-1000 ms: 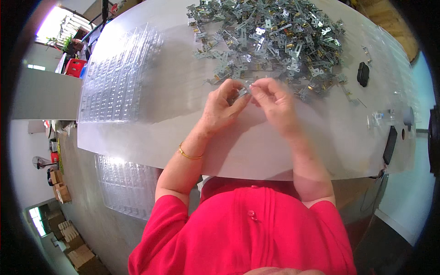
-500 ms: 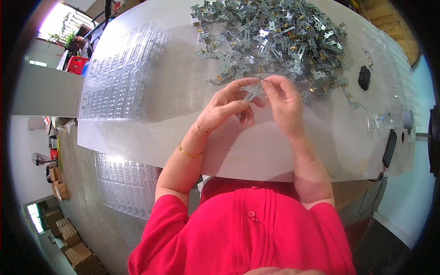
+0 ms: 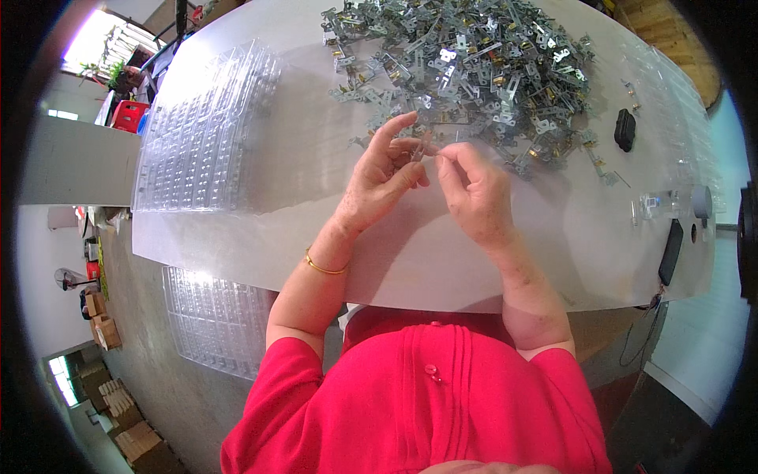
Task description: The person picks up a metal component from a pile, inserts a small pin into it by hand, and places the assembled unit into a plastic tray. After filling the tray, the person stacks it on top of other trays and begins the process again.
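My left hand (image 3: 379, 175) is above the table in front of the pile, holding a small metal bracket (image 3: 422, 150) between its fingers, with the index finger raised. Close against the bracket's right end, my right hand (image 3: 478, 192) has thumb and index finger pinched together; whatever lies between these tips is too small to make out. Just beyond both hands spreads a large heap of small metal brackets (image 3: 474, 71), silvery with some brass-coloured parts.
Clear plastic trays (image 3: 197, 134) are stacked on the table's left, and more trays (image 3: 213, 320) sit lower beside its edge. On the right are a small black object (image 3: 624, 130), a clear bottle (image 3: 663, 205) with a grey cap and a dark flat device (image 3: 671, 253).
My right hand has shifted slightly down and left, its fingertips lower. My left index finger has lifted away from the bracket, which has turned between my fingers.
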`<action>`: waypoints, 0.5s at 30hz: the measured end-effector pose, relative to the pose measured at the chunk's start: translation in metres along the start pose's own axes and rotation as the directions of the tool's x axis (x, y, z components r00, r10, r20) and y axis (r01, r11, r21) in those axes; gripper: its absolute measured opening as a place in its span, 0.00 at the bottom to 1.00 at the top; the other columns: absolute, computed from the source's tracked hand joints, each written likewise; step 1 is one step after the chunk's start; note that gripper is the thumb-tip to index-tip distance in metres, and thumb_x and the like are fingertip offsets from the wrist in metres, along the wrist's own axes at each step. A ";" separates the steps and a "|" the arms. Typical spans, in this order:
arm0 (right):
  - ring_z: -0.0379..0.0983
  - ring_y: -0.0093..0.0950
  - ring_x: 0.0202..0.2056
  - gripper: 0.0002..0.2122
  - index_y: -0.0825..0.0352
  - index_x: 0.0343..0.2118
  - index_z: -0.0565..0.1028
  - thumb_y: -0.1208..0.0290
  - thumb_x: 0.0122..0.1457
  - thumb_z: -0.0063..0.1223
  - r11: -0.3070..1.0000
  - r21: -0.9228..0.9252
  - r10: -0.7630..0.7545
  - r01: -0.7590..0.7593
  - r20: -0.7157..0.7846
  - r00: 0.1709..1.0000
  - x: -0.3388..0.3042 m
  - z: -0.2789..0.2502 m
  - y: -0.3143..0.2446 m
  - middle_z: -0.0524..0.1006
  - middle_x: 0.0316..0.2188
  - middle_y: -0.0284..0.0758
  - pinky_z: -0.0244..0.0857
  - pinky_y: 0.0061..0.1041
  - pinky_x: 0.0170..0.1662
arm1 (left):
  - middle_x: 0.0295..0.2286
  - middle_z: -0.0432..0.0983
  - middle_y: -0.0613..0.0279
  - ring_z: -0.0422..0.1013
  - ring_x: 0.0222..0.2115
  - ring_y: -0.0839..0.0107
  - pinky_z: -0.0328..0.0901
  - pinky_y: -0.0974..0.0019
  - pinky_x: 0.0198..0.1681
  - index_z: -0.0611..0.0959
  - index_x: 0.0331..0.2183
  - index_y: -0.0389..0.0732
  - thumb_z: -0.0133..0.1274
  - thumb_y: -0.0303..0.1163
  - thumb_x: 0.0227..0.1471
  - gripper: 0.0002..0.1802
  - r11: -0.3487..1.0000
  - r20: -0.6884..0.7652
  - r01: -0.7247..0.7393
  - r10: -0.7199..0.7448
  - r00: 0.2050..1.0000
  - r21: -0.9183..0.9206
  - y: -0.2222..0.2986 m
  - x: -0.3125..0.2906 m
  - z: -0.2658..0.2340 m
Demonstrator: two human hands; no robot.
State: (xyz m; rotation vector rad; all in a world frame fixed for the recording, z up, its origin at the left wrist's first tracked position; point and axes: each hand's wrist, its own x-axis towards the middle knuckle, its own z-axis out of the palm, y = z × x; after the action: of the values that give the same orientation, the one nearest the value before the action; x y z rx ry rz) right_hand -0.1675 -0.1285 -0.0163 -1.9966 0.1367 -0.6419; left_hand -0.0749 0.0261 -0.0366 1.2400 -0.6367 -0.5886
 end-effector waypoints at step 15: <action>0.75 0.41 0.20 0.03 0.65 0.31 0.73 0.74 0.59 0.56 0.999 -0.052 0.008 -0.009 -0.009 1.000 0.001 0.001 0.004 0.76 0.20 0.42 0.64 0.35 0.23 | 0.46 0.72 0.60 0.70 0.37 0.77 0.69 0.71 0.41 0.58 0.64 0.41 0.50 0.16 0.56 0.37 0.973 0.003 -0.019 0.018 1.000 0.229 0.001 -0.002 0.003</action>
State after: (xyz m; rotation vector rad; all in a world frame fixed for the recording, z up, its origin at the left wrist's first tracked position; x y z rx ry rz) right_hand -0.1649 -0.1302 -0.0197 -2.0419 0.1686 -0.6479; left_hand -0.0782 0.0262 -0.0354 1.4477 -0.7317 -0.5104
